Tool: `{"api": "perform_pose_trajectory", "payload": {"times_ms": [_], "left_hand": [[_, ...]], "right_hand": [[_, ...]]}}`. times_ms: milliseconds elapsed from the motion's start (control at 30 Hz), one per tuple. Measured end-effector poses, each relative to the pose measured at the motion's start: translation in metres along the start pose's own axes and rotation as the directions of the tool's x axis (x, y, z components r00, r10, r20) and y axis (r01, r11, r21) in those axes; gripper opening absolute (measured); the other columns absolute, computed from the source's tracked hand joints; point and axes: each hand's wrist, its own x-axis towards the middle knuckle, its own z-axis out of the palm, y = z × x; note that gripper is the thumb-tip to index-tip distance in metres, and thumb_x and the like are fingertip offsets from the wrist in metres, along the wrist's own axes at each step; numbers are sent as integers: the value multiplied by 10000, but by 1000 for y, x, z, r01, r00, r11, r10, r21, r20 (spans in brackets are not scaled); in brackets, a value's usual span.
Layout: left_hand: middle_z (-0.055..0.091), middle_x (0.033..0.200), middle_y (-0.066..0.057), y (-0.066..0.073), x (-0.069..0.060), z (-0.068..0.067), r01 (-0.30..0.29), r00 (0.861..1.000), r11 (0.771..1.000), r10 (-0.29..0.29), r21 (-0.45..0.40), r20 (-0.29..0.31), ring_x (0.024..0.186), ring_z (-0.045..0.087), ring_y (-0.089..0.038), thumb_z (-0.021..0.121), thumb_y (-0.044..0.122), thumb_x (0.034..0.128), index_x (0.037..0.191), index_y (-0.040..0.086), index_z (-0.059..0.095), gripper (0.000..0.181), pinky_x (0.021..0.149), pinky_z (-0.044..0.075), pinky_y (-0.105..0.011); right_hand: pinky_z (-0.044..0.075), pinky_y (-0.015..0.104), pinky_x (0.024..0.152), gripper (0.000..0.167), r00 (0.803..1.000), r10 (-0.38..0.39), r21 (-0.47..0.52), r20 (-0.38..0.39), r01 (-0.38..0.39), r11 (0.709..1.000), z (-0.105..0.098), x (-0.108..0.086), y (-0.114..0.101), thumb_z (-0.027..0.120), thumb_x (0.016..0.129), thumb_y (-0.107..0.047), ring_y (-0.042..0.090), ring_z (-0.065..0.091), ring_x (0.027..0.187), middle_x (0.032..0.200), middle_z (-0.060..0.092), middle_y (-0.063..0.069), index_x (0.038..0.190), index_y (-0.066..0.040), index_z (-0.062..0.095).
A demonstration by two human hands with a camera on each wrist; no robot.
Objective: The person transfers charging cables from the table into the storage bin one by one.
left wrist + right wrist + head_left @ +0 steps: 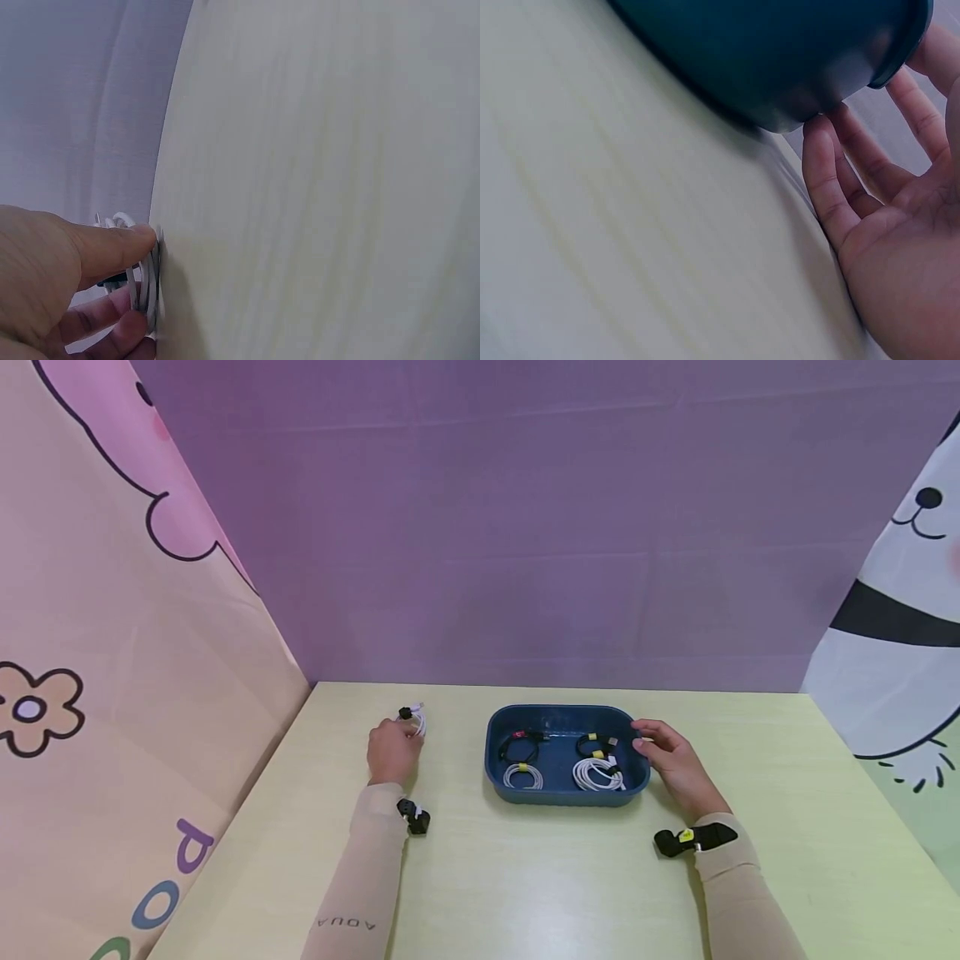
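Note:
At the left, my left hand [393, 752] pinches a coiled white cable [420, 720] with a black tie. The left wrist view shows the thumb on the near side of the white loops [152, 289] and curled fingers behind, just over the tabletop. My right hand [678, 772] holds the right end of a dark blue bin [566, 797] by its rim. In the right wrist view, several bent fingers [821, 161] touch the bin's outer wall [780, 60]. Inside lie a grey-white coil [522, 778], a thicker white coil [596, 775] and two black coiled cables.
The pale wooden table [525, 877] carries the bin near its back edge. A purple cloth backdrop [525, 543] stands behind it. Printed cloths with cartoon figures hang at left and right. Each wrist wears a small black camera [414, 817].

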Motion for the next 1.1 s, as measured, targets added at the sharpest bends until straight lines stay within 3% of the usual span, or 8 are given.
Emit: {"api": "perform_pose_trajectory", "payload": {"times_ms": [467,800,1100], "left_hand": [[729,1027,-172,-6,-2,2,-22,999,999,21,-44,-33,956,646,-361,737,140,891,954,64,822,130,775,480,-450],[709,1076,-204,-4,-6,-1,-5,1000,997,3,-80,-24,1022,613,-430,752,145,887,983,45,817,153,827,465,-493],[661,1105,-198,-3,-11,0,26,1000,991,-25,-132,8,1062,561,-395,740,148,900,1026,14,801,193,883,434,-481]], "right_hand": [[492,139,930,536,1000,10,-6,1,-10,1000,1,0,-1,636,1020,-340,75,545,1118,1310,500,-45,1453,-64,481],[490,139,934,532,1000,10,4,-1,-10,1000,0,1,-1,643,1016,-341,65,551,1111,1297,503,-59,1449,-72,490],[503,154,923,527,1000,9,7,3,-9,1000,-1,1,-1,643,1017,-331,65,564,1094,1283,513,-70,1446,-67,489]]}}
